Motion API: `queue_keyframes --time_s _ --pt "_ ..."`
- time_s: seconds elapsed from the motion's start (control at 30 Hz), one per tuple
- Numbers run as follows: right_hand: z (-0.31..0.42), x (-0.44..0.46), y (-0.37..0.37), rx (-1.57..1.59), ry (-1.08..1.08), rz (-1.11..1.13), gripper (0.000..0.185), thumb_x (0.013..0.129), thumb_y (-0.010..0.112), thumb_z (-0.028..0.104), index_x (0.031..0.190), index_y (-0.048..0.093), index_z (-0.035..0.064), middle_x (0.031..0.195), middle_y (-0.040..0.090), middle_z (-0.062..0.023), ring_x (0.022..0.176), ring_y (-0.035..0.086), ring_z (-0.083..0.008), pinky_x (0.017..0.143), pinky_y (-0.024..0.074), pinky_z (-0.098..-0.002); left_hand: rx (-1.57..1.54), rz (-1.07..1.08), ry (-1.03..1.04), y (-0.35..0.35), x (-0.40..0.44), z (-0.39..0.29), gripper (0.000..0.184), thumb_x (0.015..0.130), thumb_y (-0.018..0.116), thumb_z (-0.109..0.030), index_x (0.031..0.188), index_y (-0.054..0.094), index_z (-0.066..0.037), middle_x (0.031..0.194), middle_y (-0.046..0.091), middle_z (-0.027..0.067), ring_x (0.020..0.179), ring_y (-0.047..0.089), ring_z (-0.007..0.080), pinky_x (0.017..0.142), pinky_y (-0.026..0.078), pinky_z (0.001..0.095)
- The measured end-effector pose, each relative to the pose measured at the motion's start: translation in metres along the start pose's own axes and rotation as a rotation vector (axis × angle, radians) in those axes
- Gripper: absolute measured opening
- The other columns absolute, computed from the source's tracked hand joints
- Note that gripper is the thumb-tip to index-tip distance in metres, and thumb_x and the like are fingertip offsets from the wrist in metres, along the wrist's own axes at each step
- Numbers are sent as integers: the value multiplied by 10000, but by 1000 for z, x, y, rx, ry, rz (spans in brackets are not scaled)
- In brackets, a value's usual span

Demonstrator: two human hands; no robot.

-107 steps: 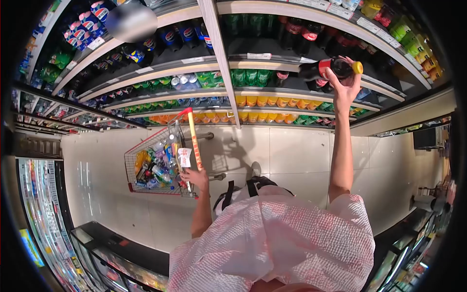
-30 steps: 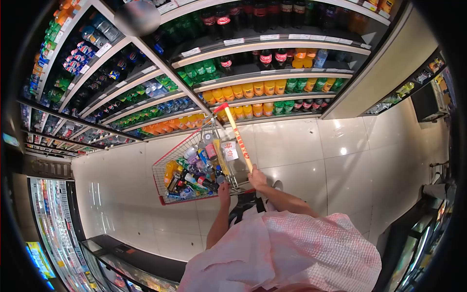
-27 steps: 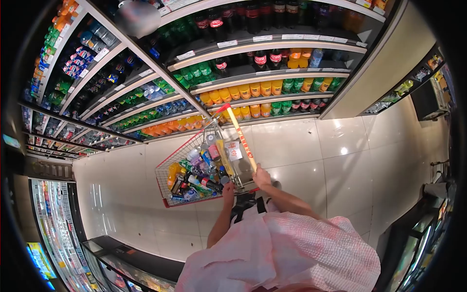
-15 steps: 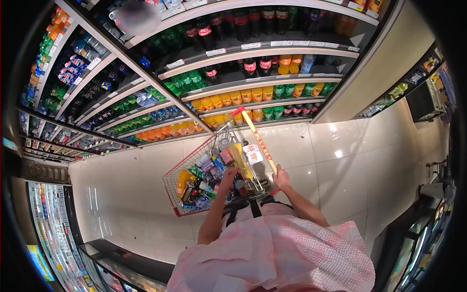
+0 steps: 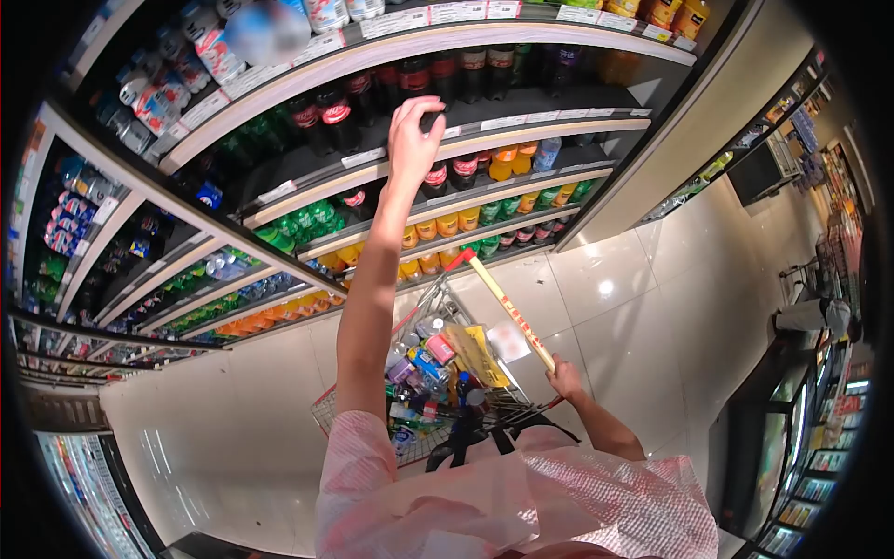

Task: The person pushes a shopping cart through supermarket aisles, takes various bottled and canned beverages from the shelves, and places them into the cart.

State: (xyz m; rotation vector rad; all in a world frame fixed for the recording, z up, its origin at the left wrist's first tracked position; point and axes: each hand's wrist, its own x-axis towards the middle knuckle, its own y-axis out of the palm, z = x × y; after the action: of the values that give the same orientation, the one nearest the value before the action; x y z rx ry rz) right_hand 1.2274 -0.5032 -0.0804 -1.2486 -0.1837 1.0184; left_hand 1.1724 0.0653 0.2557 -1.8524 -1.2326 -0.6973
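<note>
My left hand [image 5: 414,140] is raised at the drinks shelf [image 5: 475,126], its fingers curved and apart from the thumb, in front of the dark cola bottles [image 5: 337,116]. The dark gap between thumb and fingers shows no clear object. Lower right, my right hand [image 5: 565,379] is wrapped round the yellow handle [image 5: 512,315] of the shopping cart [image 5: 321,410]. Several bottles and packs lie in the basket, among them a pink pack [image 5: 440,348] and a dark bottle with a blue cap [image 5: 464,384]. A yellow flap [image 5: 480,356] sits near the handle. My left arm crosses over the shelf fronts.
Lower shelves hold green bottles [image 5: 317,219], orange drinks [image 5: 447,224] and a blue-tinted bottle [image 5: 548,154]. White milk-like bottles [image 5: 219,54] stand on the top shelf. A pale panel [image 5: 652,116] ends the shelving. Dark cabinets [image 5: 759,419] are at the right, beyond the tiled floor [image 5: 615,279].
My left hand has gone from over the cart's basket up to the cola shelf. My right hand has stayed on the handle. Earlier, my right hand held a cola bottle by the shelf.
</note>
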Motion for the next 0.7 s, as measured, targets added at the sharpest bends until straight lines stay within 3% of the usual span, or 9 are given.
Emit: queue_keyframes --time_s 0.1,0.13,0.17,0.23,0.3,0.37,0.6,0.63,0.7 --pt "-3 7 3 10 10 10 324 916 651 260 1137 519 64 887 712 -265 868 692 -481 777 552 -587 96 14 127 61 58 -11 443 864 764 -191 1241 617 -11 1196 676 185 1180 610 378 1045 483 457" --pt "-8 8 -3 -2 16 12 324 917 649 264 1137 520 64 892 713 -264 873 693 -478 776 553 -585 252 71 32 78 74 -16 551 851 773 -240 1275 569 46 1195 651 243 1195 591 411 1050 481 478" --pt "-13 10 -7 -12 12 13 328 915 650 263 1141 522 63 901 715 -261 879 694 -476 778 553 -583 351 236 -191 95 94 -18 621 861 751 -312 1306 563 79 1269 626 303 1258 567 432 1070 471 486" --pt "-14 10 -12 -34 13 25 335 910 651 260 1148 527 61 920 717 -257 890 695 -473 782 554 -579 287 458 -486 114 133 -26 671 883 698 -394 1385 560 31 1396 576 305 1342 517 445 1097 452 507" --pt "-21 12 -13 27 -29 9 348 892 661 252 1155 543 58 933 718 -257 879 693 -480 785 548 -585 271 319 -459 152 142 6 624 941 610 -426 1432 568 -44 1475 542 270 1392 478 445 1134 416 514" --pt "-22 18 -24 72 -94 -38 361 882 670 257 1160 547 63 874 706 -265 839 683 -496 760 542 -596 313 126 -151 189 159 51 538 999 542 -405 1440 581 -99 1483 552 235 1398 471 447 1161 385 512" --pt "-58 46 -19 87 -121 4 386 864 673 230 1176 554 36 872 708 -287 841 693 -491 769 550 -591 422 -23 -171 223 161 101 503 1037 495 -377 1440 581 -88 1493 542 236 1398 469 448 1175 367 505" --pt "-62 50 -22 90 -108 26 388 864 673 229 1179 556 34 873 709 -288 843 694 -491 771 552 -590 511 -8 -139 220 154 102 523 1033 507 -393 1447 572 -79 1496 539 228 1398 466 444 1182 356 510" --pt "-60 57 -27 86 -97 43 399 866 668 226 1200 566 34 876 716 -278 836 700 -484 773 554 -587 382 -162 -99 222 142 85 510 1015 576 -317 1442 554 -39 1491 537 253 1398 465 443 1162 369 508"
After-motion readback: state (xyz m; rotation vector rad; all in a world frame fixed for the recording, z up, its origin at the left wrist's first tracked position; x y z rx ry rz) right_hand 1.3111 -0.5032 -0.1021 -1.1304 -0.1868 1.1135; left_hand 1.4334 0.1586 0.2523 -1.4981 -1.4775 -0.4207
